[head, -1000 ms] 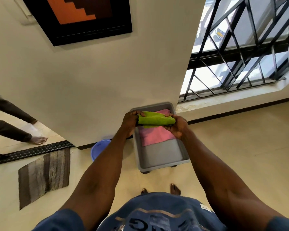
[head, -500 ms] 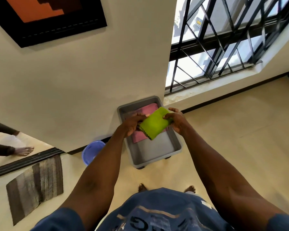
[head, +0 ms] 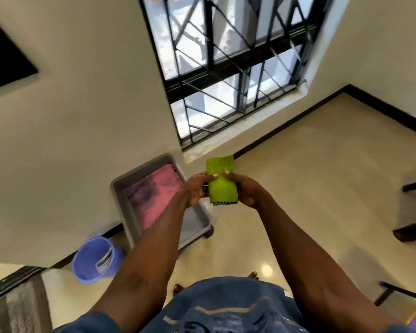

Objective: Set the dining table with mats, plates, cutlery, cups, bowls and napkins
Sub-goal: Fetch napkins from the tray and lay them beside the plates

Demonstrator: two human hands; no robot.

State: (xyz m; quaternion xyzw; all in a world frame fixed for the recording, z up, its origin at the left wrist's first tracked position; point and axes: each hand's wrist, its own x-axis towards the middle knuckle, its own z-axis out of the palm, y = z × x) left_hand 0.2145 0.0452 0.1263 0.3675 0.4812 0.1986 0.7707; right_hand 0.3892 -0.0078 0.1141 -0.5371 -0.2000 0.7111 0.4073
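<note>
the green napkin point(head: 222, 180) sits in the middle of the frame, held up in the air over the floor point(head: 310, 188). it is folded into a narrow upright rectangle, bright lime green, with a dark zigzag trim along its lower edge. the left hand point(head: 195, 191) holds its left edge and the right hand point(head: 247, 189) its right edge; each grip is closed on the cloth, thumbs lying on the front face and fingers curled behind, where they are hidden.

just left of the hands and lower, a grey tub point(head: 127, 195) stands on the floor against the wall. a pink cloth point(head: 154, 193) lies inside it, with a darker patch whose nature is hard to make out. the left forearm covers part of the tub's near side. a purple bucket point(head: 91, 260) stands at the lower left of the frame, beside the tub; something dark and pale shows inside it, too blurred to name.

a barred window point(head: 226, 68) fills the upper middle. a dark picture frame point(head: 3, 61) is cut off at the upper left edge. a striped mat point(head: 17, 306) is cut off at the lower left corner. dark furniture legs point(head: 413, 210) enter from the right edge, the rest out of frame. the person's blue shirt point(head: 226, 308) fills the bottom, with toes showing just above it.
</note>
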